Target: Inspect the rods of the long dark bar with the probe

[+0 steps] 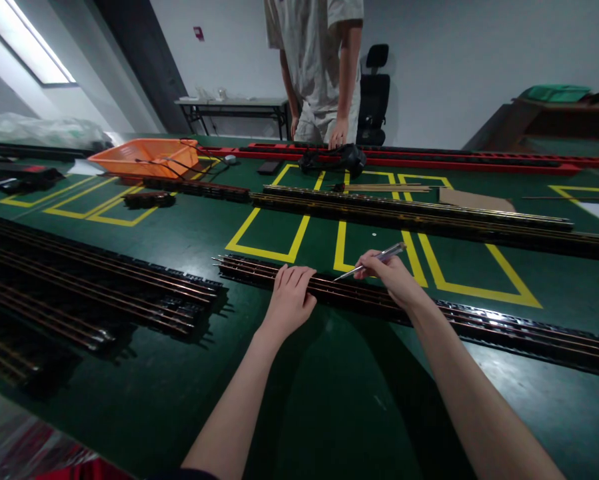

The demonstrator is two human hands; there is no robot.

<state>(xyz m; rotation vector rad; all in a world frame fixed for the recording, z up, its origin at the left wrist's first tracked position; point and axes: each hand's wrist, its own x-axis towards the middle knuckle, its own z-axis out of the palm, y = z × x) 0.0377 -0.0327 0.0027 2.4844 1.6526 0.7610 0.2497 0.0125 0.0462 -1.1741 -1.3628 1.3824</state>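
Note:
A long black rail with copper-coloured strips (259, 268) lies across the green table in front of me. My left hand (293, 293) rests over this rail, fingers across its top and thumb along the near side, holding it down. Pinched in my right hand (384, 272) is a slim screwdriver (392, 251) with a shiny handle. Its thin shaft slants down to the left, and the tip meets the rail's top a little right of my left hand. What exactly the tip touches is too small to make out.
Several similar rails (144, 280) lie at the left, and more rails (404, 210) lie beyond mine. An orange basket (144, 155), a piece of cardboard (474, 199) and a black cable-like bundle (334, 160) are on the green table (319, 400). A person (316, 67) stands at its far side.

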